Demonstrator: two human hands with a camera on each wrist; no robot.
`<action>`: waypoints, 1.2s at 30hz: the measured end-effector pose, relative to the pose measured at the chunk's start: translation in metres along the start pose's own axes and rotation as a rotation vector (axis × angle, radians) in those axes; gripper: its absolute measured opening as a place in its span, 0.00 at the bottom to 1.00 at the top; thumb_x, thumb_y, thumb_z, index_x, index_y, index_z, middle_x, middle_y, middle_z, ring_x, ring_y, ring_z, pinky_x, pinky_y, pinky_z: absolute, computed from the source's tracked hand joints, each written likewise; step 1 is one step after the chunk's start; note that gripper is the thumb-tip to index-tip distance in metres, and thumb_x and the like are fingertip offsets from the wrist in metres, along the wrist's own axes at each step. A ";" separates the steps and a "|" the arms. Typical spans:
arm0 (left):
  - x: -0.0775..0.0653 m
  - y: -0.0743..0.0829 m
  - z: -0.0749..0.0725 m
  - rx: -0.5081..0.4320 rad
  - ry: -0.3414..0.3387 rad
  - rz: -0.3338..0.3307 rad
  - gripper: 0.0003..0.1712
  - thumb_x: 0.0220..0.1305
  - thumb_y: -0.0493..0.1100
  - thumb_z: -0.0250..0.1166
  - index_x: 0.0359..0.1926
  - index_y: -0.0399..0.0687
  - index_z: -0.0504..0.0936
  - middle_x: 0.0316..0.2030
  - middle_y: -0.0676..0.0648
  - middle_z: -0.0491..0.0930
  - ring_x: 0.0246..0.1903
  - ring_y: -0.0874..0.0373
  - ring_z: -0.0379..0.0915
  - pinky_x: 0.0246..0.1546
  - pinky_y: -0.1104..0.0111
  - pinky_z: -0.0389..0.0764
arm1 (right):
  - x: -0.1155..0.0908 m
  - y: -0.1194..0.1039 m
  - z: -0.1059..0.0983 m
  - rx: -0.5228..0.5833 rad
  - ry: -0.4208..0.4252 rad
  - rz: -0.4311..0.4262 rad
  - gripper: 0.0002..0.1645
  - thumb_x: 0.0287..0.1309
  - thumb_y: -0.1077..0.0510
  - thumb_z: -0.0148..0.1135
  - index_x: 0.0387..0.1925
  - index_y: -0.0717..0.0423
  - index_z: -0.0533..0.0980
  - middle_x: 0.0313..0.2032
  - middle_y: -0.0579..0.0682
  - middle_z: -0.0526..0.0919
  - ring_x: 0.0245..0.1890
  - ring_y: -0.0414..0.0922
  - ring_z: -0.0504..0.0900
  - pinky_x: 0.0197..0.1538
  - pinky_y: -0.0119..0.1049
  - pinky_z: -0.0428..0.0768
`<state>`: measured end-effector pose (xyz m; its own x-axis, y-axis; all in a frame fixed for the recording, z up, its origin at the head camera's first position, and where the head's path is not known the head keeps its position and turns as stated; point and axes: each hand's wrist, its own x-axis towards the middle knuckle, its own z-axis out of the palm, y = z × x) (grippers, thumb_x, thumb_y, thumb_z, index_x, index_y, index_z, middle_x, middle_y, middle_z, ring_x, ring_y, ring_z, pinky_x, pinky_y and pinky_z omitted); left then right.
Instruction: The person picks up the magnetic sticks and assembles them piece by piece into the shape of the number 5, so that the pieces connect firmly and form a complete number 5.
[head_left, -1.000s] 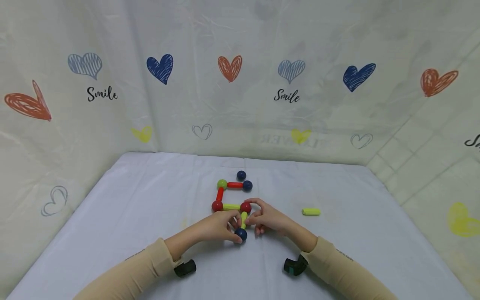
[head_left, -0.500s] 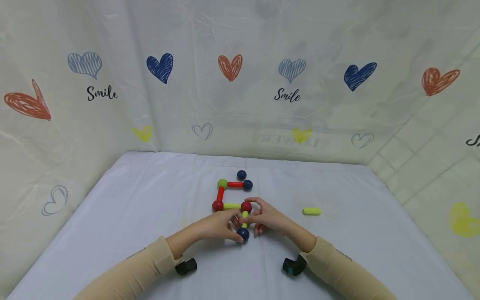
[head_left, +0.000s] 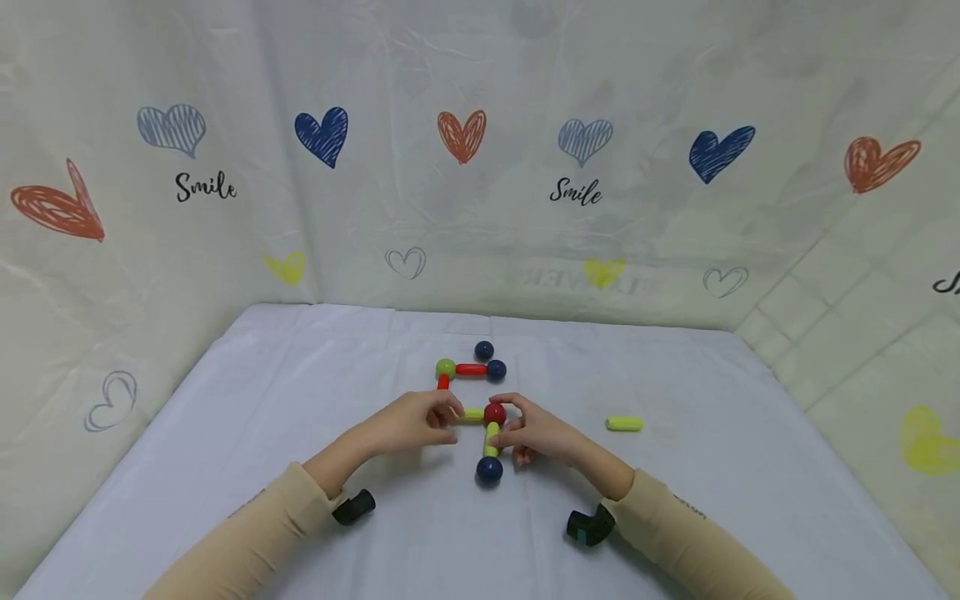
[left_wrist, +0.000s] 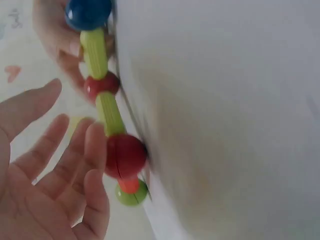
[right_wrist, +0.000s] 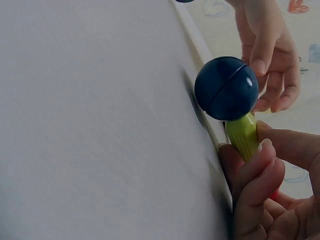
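Observation:
On the white cloth lies a chain of coloured balls and short sticks. My right hand (head_left: 542, 432) pinches the yellow stick (head_left: 491, 442) that joins a red ball (head_left: 494, 413) to the near navy ball (head_left: 489, 471); its index finger reaches to the red ball. Fingers parted and holding nothing, my left hand (head_left: 408, 423) hovers by the chain's left corner. It hides the other red ball (left_wrist: 126, 156) from the head view. Another yellow stick (head_left: 472, 415) links the two red balls. Farther back are a green ball (head_left: 446, 368), a red stick (head_left: 471, 369) and a navy ball (head_left: 497, 371).
A loose navy ball (head_left: 483, 350) sits just behind the chain's far end. Off to the right lies a loose yellow stick (head_left: 624, 424). Behind the table hangs a sheet (head_left: 510, 225) printed with hearts.
My left hand has let go of the near navy ball and moved left and away from me, towards the left red ball. The right hand keeps its pinch on the yellow stick.

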<state>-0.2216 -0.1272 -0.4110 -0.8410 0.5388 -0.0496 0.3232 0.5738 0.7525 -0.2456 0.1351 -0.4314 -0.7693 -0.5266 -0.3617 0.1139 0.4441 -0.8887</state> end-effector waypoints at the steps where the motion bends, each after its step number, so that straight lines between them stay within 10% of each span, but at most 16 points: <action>1: 0.000 -0.002 -0.003 0.010 0.024 -0.003 0.17 0.64 0.39 0.73 0.53 0.45 0.81 0.40 0.52 0.82 0.39 0.56 0.76 0.44 0.63 0.79 | 0.000 -0.001 -0.001 -0.008 0.000 0.000 0.44 0.66 0.57 0.69 0.76 0.54 0.56 0.26 0.49 0.80 0.17 0.41 0.74 0.27 0.28 0.75; 9: 0.007 -0.021 -0.015 0.095 0.104 -0.126 0.18 0.60 0.38 0.76 0.51 0.53 0.85 0.43 0.50 0.77 0.38 0.56 0.76 0.42 0.63 0.81 | 0.000 -0.002 -0.006 -0.067 -0.021 -0.012 0.46 0.66 0.58 0.69 0.77 0.52 0.55 0.27 0.50 0.80 0.18 0.42 0.74 0.27 0.29 0.74; 27: 0.017 -0.024 -0.016 0.071 0.074 -0.149 0.15 0.64 0.38 0.73 0.51 0.53 0.84 0.44 0.50 0.82 0.41 0.55 0.78 0.47 0.59 0.82 | -0.004 -0.007 -0.021 -0.186 -0.077 -0.047 0.45 0.66 0.54 0.69 0.77 0.52 0.56 0.30 0.51 0.82 0.20 0.43 0.75 0.28 0.31 0.75; 36: 0.014 -0.026 -0.017 0.040 0.046 -0.147 0.15 0.66 0.37 0.71 0.52 0.52 0.84 0.45 0.48 0.82 0.46 0.52 0.78 0.50 0.55 0.80 | -0.045 -0.012 -0.057 -0.581 0.065 -0.318 0.35 0.67 0.56 0.68 0.71 0.56 0.68 0.42 0.47 0.85 0.39 0.45 0.83 0.45 0.43 0.82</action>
<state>-0.2490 -0.1453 -0.4199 -0.8994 0.4185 -0.1265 0.2111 0.6691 0.7126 -0.2480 0.1950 -0.3884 -0.7481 -0.6595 -0.0731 -0.4683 0.6028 -0.6460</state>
